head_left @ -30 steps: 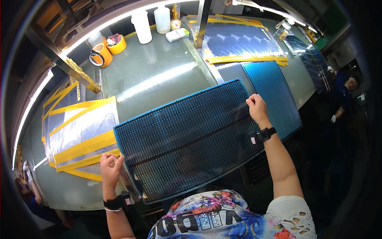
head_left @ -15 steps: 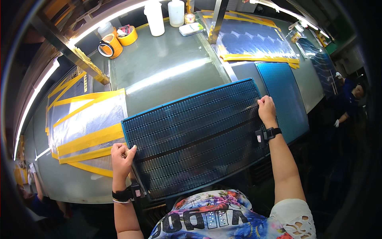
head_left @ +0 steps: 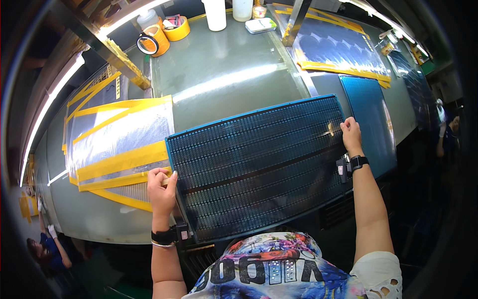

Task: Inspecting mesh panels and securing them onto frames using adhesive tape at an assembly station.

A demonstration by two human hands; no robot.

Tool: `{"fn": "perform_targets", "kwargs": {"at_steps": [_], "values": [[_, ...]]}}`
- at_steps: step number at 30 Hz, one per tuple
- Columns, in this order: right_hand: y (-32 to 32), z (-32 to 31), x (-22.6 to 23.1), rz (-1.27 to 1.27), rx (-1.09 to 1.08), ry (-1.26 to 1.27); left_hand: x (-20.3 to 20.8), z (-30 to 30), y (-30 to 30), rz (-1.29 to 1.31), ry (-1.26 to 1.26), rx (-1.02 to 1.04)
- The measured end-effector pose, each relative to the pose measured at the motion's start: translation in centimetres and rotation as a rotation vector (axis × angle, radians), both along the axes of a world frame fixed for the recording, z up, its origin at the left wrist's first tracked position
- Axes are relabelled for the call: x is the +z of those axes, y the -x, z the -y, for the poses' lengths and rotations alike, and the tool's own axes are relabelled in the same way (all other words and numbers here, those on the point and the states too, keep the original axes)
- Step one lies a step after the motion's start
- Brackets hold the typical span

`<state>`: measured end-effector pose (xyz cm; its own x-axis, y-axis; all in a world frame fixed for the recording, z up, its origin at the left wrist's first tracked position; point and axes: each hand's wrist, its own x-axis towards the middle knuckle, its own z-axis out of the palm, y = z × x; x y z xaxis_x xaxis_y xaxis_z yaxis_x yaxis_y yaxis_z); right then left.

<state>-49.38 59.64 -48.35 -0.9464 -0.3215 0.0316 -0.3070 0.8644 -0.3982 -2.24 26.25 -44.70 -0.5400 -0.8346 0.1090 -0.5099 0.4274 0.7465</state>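
Note:
A wide dark panel with rows of small slots and a blue rim lies tilted in front of me, its near edge close to my body. At its left edge my left hand is closed, thumb tip against the rim. My right hand pinches the right edge near the far corner. A small pale glint shows on the panel beside those fingers. Left of the panel are clear sheets bordered with yellow tape, partly behind my left hand. The panel's underside is hidden.
A blue sheet lies to the right. Orange tape rolls, a white bottle and a flat box stand along the back. Metal posts rise from the green bench. Other people work at both sides.
The whole view has shifted, so bench, panel and hands appear further right and slightly higher. Both hands keep their places on the panel's edges. A glint now shows by the right fingers.

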Motion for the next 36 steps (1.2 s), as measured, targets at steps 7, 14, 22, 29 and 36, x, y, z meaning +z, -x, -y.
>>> {"fn": "perform_targets", "kwargs": {"at_steps": [7, 14, 22, 29, 36], "values": [[0.7, -0.5, -0.6, -0.005, 0.055, 0.022, -0.4, -0.6, 0.6, 0.038, 0.1, 0.025], [0.9, -0.9, -0.9, -0.023, 0.063, 0.014, -1.2, -1.1, 0.8, 0.078, 0.249, 0.031], [-0.8, -0.1, -0.1, -0.164, 0.049, -0.05, -2.3, -1.8, 0.9, 0.113, 0.438, 0.005], [-14.3, 10.3, 1.8, -0.198, 0.439, 0.064, -2.8, -1.5, 0.7, 0.064, 0.44, 0.003], [-30.5, 24.8, 1.8, -0.058, 0.961, 0.116, -2.7, -1.3, 0.7, 0.027, 0.413, 0.015]]}}
